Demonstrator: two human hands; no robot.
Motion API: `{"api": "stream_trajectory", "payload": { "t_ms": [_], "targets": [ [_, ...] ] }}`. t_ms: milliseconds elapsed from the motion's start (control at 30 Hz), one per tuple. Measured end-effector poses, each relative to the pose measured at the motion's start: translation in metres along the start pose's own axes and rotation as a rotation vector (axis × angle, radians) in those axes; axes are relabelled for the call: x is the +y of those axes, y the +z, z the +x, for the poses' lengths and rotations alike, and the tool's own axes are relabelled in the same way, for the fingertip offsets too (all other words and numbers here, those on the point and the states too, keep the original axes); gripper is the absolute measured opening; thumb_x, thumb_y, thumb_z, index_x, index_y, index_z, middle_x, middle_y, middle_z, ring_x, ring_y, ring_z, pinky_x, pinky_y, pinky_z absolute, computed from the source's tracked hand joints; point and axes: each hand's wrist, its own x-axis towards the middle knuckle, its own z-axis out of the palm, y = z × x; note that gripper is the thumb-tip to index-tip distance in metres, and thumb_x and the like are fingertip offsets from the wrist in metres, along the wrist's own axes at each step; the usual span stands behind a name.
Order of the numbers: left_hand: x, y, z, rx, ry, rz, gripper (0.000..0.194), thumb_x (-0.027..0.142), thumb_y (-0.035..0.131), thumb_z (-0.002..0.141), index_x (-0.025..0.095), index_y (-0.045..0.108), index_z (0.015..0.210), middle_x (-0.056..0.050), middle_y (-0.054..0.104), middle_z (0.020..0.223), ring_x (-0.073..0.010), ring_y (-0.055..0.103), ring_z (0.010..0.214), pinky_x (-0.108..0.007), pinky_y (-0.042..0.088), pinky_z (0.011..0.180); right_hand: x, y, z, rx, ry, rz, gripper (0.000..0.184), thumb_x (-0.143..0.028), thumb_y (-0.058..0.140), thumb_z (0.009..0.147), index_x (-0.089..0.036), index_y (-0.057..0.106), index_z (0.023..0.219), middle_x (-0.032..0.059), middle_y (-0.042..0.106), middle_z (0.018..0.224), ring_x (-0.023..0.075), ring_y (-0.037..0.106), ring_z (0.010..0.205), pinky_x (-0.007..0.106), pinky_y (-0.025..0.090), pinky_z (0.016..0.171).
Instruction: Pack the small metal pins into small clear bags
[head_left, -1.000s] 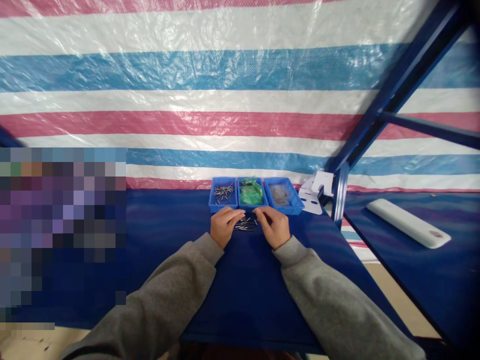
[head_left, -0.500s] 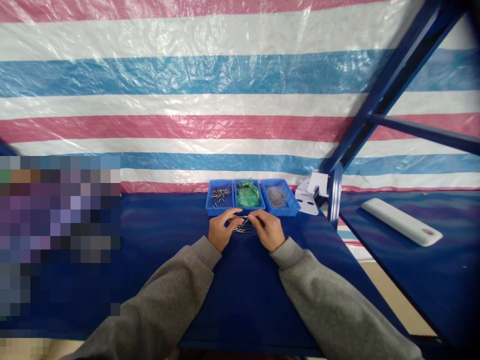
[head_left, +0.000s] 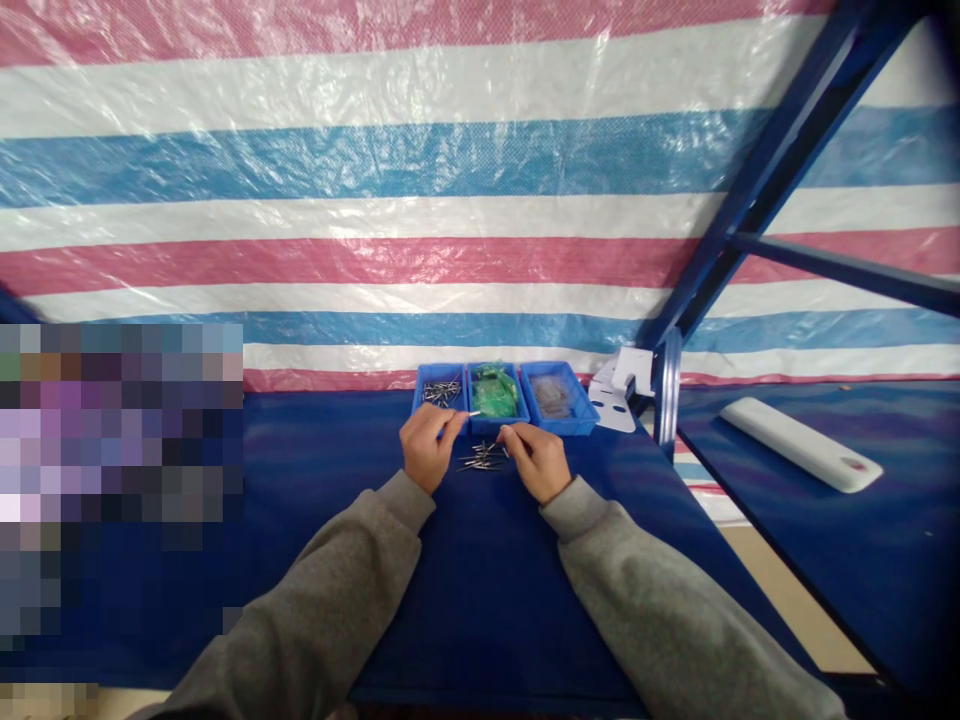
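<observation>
My left hand [head_left: 427, 445] is closed in a pinch on a thin metal pin [head_left: 474, 413], whose bright end sticks out to the right of the fingertips. Opposite it, my right hand [head_left: 536, 460] has thumb and index finger pressed together; whatever they hold is too small to make out. Between and just below the hands lies a loose pile of thin metal pins [head_left: 480, 459] on the blue table [head_left: 487, 590]. Behind my left hand stands a blue bin [head_left: 416, 385] with more such pins, partly covered by the hand.
A middle blue bin [head_left: 525, 418] holds green plastic bags [head_left: 495, 393]; a right blue bin [head_left: 589, 420] holds greyish clear bags [head_left: 551, 397]. White cut-out sheets [head_left: 616, 400] lean by a blue metal post [head_left: 667, 395]. A long white object [head_left: 802, 445] lies on the right-hand table. The left side is blurred out.
My hands came together over the pile, then my left hand moved away to the left with a pin. My right hand stayed near the pile. The view shifted slightly.
</observation>
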Motion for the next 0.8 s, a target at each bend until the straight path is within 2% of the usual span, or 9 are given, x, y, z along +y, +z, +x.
{"api": "stream_trajectory", "payload": {
  "t_ms": [33,100,167,233,300,367,467,667,800],
  "targets": [
    [-0.002,-0.002,0.007,0.036,0.003,0.027,0.021,0.03,0.051,0.083,0.018,0.062,0.07,-0.003,0.059,0.066,-0.015,0.053,0.068,-0.028,0.04,0.069,0.001,0.0,0.0,0.005,0.002,-0.01,0.038,-0.037,0.034,0.09,-0.018,0.06,0.071,0.0031,0.061,0.066,0.0139,0.057,0.064,0.024,0.04,0.06],
    [-0.005,-0.005,0.018,0.032,0.025,0.12,0.017,0.028,0.052,0.083,0.019,0.063,0.075,-0.005,0.062,0.071,-0.019,0.053,0.08,-0.033,0.037,0.079,0.004,0.002,0.0,0.005,0.007,-0.041,0.036,-0.036,0.035,0.09,-0.018,0.061,0.071,0.0032,0.062,0.066,0.0139,0.057,0.063,0.023,0.039,0.059],
    [-0.008,-0.005,0.022,-0.012,0.035,0.23,0.014,0.024,0.051,0.083,0.02,0.064,0.084,-0.007,0.063,0.086,-0.0233,0.05,0.096,-0.039,0.031,0.087,0.009,0.004,0.0,-0.008,0.021,-0.098,0.034,-0.035,0.037,0.089,-0.018,0.06,0.07,0.0027,0.061,0.065,0.0134,0.056,0.06,0.023,0.038,0.058],
    [-0.009,-0.003,0.019,-0.082,0.035,0.306,0.018,0.018,0.05,0.081,0.021,0.063,0.095,-0.008,0.06,0.103,-0.026,0.045,0.108,-0.042,0.028,0.09,0.014,0.006,-0.001,-0.03,0.054,-0.188,0.029,-0.034,0.043,0.086,-0.019,0.059,0.068,0.0014,0.059,0.063,0.0129,0.054,0.057,0.024,0.036,0.055],
    [-0.007,-0.001,0.01,-0.157,0.037,0.327,0.024,0.014,0.05,0.08,0.021,0.061,0.1,-0.008,0.056,0.112,-0.0269,0.041,0.113,-0.042,0.028,0.09,0.019,0.007,-0.001,-0.059,0.106,-0.295,0.019,-0.032,0.051,0.08,-0.02,0.058,0.067,-0.0003,0.058,0.06,0.0129,0.053,0.056,0.023,0.033,0.052],
    [-0.002,0.0,0.001,-0.2,0.041,0.312,0.025,0.013,0.049,0.079,0.021,0.06,0.1,-0.008,0.055,0.114,-0.0266,0.041,0.114,-0.042,0.029,0.091,0.023,0.008,-0.001,-0.092,0.163,-0.384,0.012,-0.031,0.059,0.074,-0.021,0.056,0.067,-0.0013,0.057,0.059,0.0133,0.052,0.055,0.023,0.029,0.049],
    [0.006,0.0,-0.009,-0.208,0.048,0.257,0.023,0.013,0.047,0.08,0.022,0.061,0.097,-0.006,0.056,0.112,-0.0244,0.042,0.113,-0.04,0.03,0.091,0.025,0.008,-0.002,-0.149,0.23,-0.466,0.012,-0.031,0.063,0.069,-0.022,0.056,0.067,-0.0003,0.059,0.061,0.0143,0.053,0.055,0.023,0.026,0.047],
    [0.006,0.003,-0.014,-0.251,0.051,0.147,0.018,0.013,0.046,0.082,0.021,0.062,0.085,-0.003,0.062,0.094,-0.0189,0.052,0.096,-0.035,0.035,0.084,0.02,0.01,-0.002,-0.292,0.312,-0.555,0.014,-0.034,0.058,0.073,-0.021,0.059,0.069,0.0031,0.063,0.068,0.0171,0.058,0.064,0.025,0.029,0.05],
    [0.001,0.007,-0.017,-0.26,0.046,0.114,0.019,0.014,0.044,0.084,0.02,0.062,0.089,-0.004,0.063,0.092,-0.0172,0.055,0.091,-0.033,0.037,0.081,0.015,0.009,0.0,-0.367,0.372,-0.614,0.015,-0.033,0.052,0.076,-0.022,0.061,0.075,0.0035,0.065,0.075,0.0188,0.061,0.073,0.025,0.034,0.056]
  ]
}}
